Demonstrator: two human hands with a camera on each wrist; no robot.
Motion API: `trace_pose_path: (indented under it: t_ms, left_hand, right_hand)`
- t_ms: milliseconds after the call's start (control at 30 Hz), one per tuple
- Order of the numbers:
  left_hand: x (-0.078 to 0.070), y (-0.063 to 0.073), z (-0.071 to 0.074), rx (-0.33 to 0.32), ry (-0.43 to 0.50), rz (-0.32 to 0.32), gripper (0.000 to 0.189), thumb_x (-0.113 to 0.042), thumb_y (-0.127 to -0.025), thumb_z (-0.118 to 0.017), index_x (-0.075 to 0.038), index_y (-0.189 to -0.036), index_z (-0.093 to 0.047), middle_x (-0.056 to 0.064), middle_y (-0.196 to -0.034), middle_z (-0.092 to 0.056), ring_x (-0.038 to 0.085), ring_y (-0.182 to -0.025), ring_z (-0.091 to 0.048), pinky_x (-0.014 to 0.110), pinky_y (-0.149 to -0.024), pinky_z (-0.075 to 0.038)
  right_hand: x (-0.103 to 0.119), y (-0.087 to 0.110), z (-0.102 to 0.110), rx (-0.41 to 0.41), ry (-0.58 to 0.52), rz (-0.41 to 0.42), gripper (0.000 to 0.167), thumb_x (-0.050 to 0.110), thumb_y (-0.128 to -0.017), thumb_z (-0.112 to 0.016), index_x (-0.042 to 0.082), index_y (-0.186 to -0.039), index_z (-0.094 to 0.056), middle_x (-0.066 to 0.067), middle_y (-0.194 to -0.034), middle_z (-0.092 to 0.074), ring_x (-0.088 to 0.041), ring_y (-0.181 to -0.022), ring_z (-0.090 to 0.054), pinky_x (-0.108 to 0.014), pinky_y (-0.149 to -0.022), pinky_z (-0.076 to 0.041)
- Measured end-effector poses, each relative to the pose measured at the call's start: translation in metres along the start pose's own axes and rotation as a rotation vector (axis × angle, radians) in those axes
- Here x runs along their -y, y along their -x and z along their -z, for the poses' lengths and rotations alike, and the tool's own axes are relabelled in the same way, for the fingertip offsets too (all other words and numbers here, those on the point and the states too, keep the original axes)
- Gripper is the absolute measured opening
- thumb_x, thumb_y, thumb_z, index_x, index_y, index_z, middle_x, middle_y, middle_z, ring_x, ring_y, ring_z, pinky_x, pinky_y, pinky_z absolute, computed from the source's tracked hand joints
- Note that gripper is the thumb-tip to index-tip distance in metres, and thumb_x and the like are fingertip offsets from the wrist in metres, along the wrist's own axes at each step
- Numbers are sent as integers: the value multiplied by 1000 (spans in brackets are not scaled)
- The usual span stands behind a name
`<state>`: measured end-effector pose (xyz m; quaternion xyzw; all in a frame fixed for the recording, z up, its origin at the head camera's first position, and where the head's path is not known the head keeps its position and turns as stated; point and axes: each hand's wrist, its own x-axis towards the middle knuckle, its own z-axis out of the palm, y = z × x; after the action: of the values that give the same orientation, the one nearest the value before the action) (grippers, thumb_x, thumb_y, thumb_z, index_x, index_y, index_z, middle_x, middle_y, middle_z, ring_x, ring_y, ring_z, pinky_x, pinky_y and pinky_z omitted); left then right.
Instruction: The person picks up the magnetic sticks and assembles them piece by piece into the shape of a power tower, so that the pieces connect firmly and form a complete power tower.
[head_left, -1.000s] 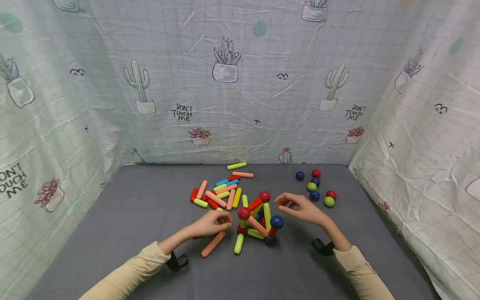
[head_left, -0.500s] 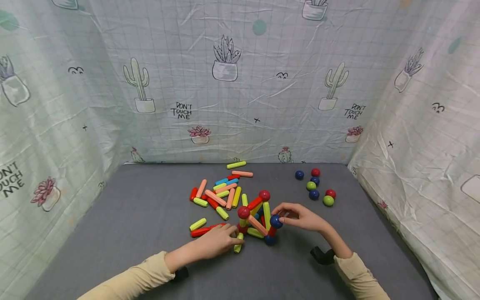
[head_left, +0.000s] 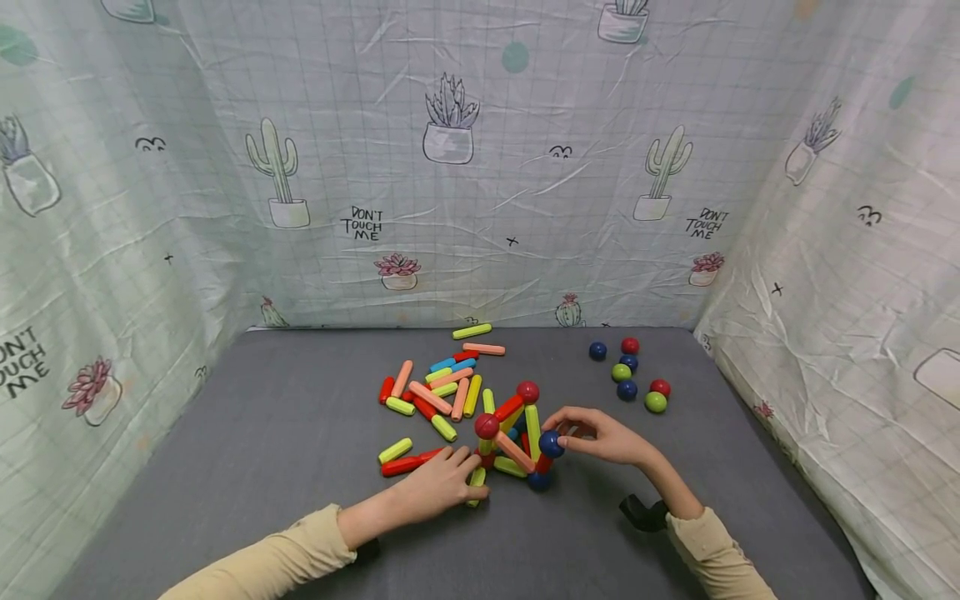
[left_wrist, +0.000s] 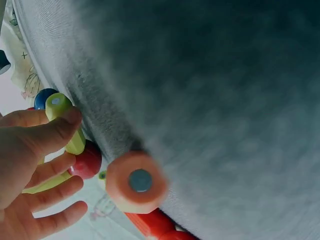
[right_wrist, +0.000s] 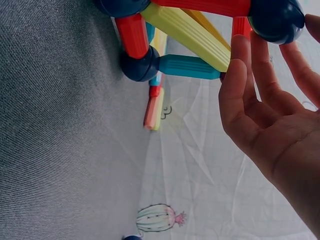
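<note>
A magnetic-rod structure stands mid-table, with red balls [head_left: 487,426] at its upper corners. My left hand [head_left: 435,483] is at its lower left, pinching a yellow-green magnetic rod [left_wrist: 59,102] between thumb and forefinger. In the left wrist view that rod lies close to a lower red ball [left_wrist: 87,160]; whether they touch is hard to see. My right hand [head_left: 603,435] holds a dark blue ball [head_left: 551,444] between thumb and fingertips at the structure's right. This ball sits on a red rod [right_wrist: 205,6], joined to another blue ball [head_left: 538,480] on the table.
Loose rods, including a salmon rod [head_left: 431,397] and a yellow rod [head_left: 472,396], lie behind to the left. Red rods [head_left: 405,465] and an orange rod [left_wrist: 137,182] are near my left hand. Several loose balls [head_left: 627,390] lie back right. A patterned cloth [head_left: 510,200] surrounds the table.
My left hand has moved right and forward from above the orange rod to the yellow-green rod. The right hand has come left and down and taken hold of the blue ball.
</note>
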<state>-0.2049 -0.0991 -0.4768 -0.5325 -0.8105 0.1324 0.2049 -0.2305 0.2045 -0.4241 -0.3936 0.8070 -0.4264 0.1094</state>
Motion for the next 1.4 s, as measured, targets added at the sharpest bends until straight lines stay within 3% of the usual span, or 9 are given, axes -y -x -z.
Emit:
trace_pose_path:
  t_ms: [500,800,1100,1267,1400]
  left_hand:
    - [10,-3,6,-54,-6,-28,33,-26,-82,-61,-39,-110,-51,-3,-95,-56,13,-86,-50,27,-71,-44]
    - [16,-3,2,-98,-53,-48,31,-17,-82,-61,-32,-108,-49,-7,-89,-59,8,-74,-53,25,-69,-41]
    - [16,4,-3,-136,-40,-30,16,-22,-85,-58,-25,-99,-52,-9,-102,-61,8,-75,-52,24,-68,-39]
    - [18,2,5,-247,-93,-16,15,-34,-89,-51,-20,-94,-53,-8,-89,-59,10,-77,-48,26,-70,-36]
    - [22,-4,16,-423,-120,-32,23,-31,-96,-36,-18,-98,-55,-4,-90,-57,12,-81,-46,30,-73,-39]
  right_hand:
    - [-2,1,-1,-11,13,0,26,14,-91,-50,4,-114,-54,-10,-107,-58,-9,-89,-54,-28,-73,-49]
    - [-1,1,-2,-19,27,3,26,15,-91,-50,4,-114,-54,-10,-107,-58,-8,-89,-54,-28,-73,-48]
    - [0,3,-1,-29,29,-15,25,13,-90,-51,6,-114,-54,-13,-107,-58,-8,-91,-54,-29,-74,-49]
    - [0,4,-2,-37,36,0,25,16,-90,-52,8,-113,-55,-9,-106,-59,-7,-90,-55,-28,-73,-49]
    - [-1,4,-2,-45,62,18,24,18,-90,-51,9,-112,-55,-5,-105,-59,-6,-90,-55,-28,-72,-49]
